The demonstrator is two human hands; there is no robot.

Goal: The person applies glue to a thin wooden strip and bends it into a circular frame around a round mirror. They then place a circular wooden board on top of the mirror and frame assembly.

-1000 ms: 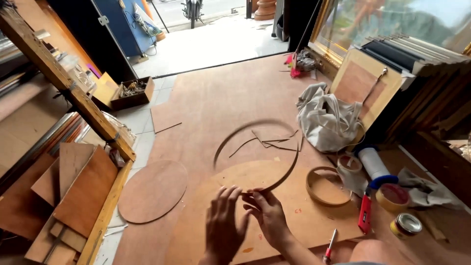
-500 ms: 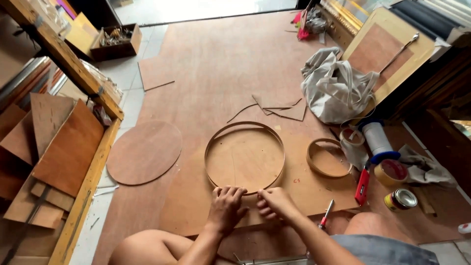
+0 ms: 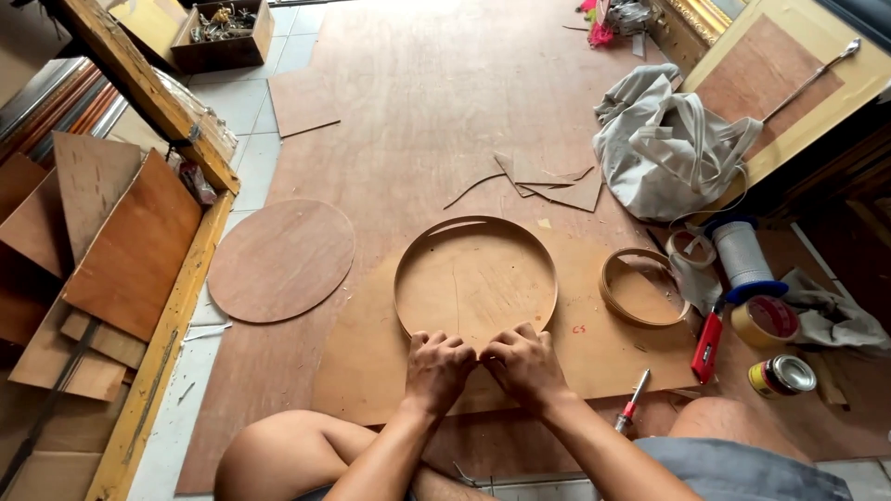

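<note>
Head view: the thin wooden hoop (image 3: 475, 278), half a second ago a touch farther off, now lies flat on the plywood sheet (image 3: 594, 353) on the floor. The left hand (image 3: 438, 367) and right hand (image 3: 525, 364), fingers curled, press its near rim together.

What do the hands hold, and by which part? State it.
Both hands, left hand and right hand, grip the thin wooden hoop at its near rim.
</note>
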